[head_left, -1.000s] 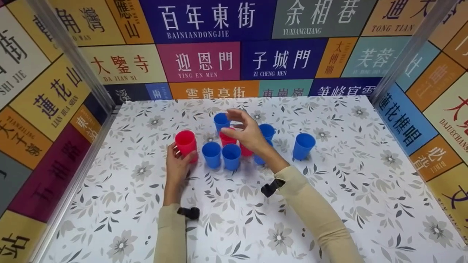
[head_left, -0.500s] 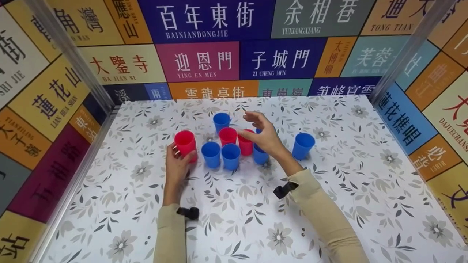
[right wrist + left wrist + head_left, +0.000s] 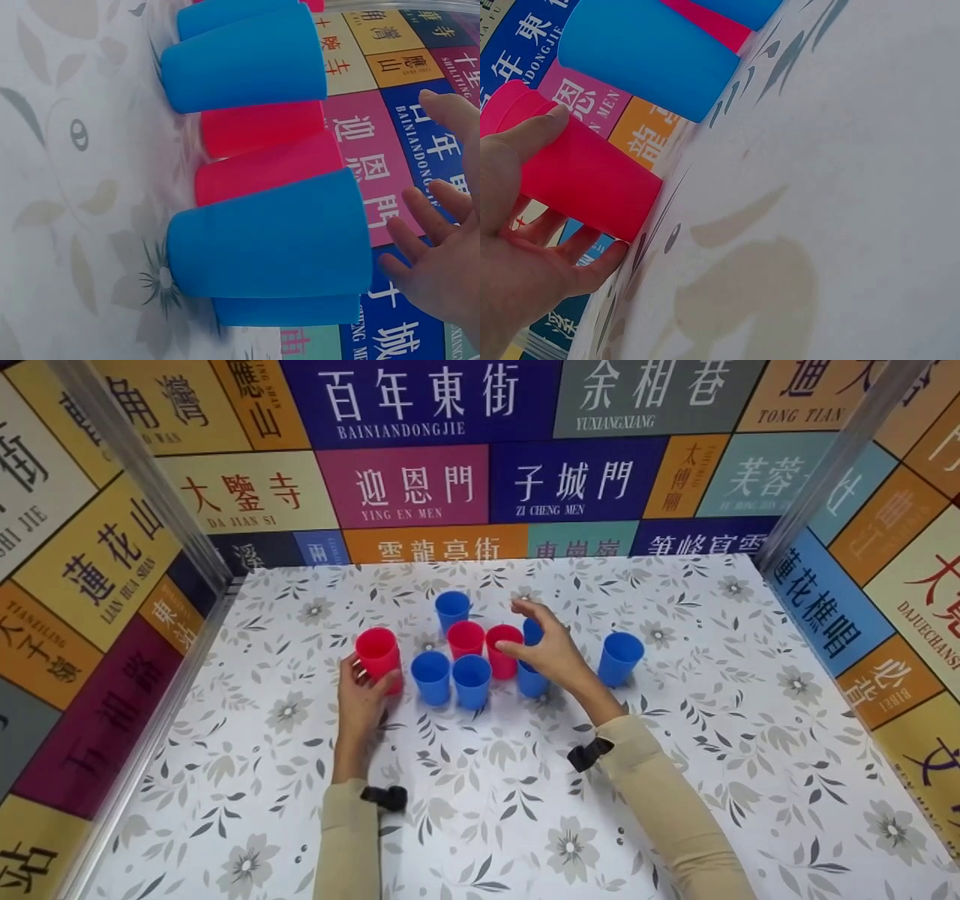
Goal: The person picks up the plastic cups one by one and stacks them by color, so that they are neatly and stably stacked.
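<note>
My left hand (image 3: 358, 709) grips a red cup (image 3: 377, 649), thumb on the near side and fingers round the far side. In the left wrist view a second rim shows inside this red cup (image 3: 592, 169), so it looks like a nested pair. My right hand (image 3: 553, 649) hovers with spread, bent fingers above the cups. Its thumb passes over a red cup (image 3: 501, 660) in the head view. Under and behind it stand a near blue cup (image 3: 531, 682) and a farther blue cup (image 3: 532, 630), partly hidden. The right wrist view shows the hand's fingers (image 3: 427, 217) apart from the rims, holding nothing.
Two blue cups, one (image 3: 430, 681) left of the other (image 3: 472, 684), stand in front of another red cup (image 3: 465, 637). Farther back is a blue cup (image 3: 452, 609). One more blue cup (image 3: 621, 660) stands alone at right. Printed walls (image 3: 405, 484) enclose the floral tabletop (image 3: 480, 810).
My right hand has moved right, from over the middle red cup to over the right-hand cups, then slightly lower. My left hand stays on the red cup at left.
</note>
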Tool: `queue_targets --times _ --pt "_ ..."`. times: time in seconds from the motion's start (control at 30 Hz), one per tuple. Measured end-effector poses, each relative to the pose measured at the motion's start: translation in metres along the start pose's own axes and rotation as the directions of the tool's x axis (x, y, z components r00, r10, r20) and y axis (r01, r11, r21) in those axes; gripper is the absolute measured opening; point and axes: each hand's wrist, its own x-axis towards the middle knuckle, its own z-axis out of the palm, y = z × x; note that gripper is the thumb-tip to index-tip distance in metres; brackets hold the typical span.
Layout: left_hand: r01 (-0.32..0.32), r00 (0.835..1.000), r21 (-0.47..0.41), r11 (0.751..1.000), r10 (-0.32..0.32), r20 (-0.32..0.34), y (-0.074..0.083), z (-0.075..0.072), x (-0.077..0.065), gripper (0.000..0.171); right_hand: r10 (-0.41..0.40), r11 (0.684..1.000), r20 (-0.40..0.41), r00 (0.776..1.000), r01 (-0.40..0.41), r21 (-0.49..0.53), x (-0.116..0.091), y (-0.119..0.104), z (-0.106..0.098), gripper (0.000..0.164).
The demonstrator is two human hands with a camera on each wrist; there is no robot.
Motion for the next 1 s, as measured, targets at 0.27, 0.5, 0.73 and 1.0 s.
queue_targets --times 0.27,0.5,0.73,1.0 --pt "0.034 0.999 0.018 0.999 -0.034 -0.001 0.001 -0.001 -0.001 0.071 0.065 0.987 -0.004 0.998 -0.065 -0.148 0.003 0.008 0.008 0.081" --pt "0.064 0.998 0.017 0.998 -0.064 -0.001 0.002 0.000 0.000 0.074 0.095 0.964 -0.013 0.995 -0.095 -0.249 0.004 0.010 0.012 0.084" --pt "-0.031 1.000 0.037 0.999 0.031 0.004 -0.001 0.000 -0.002 0.074 0.108 0.948 -0.007 0.994 -0.105 -0.299 0.006 0.010 0.015 0.082" --pt "-0.018 1.000 0.033 0.999 0.018 0.011 0.000 -0.001 -0.002 0.073 0.111 0.921 -0.002 0.994 -0.103 -0.377 0.009 0.008 0.016 0.078"
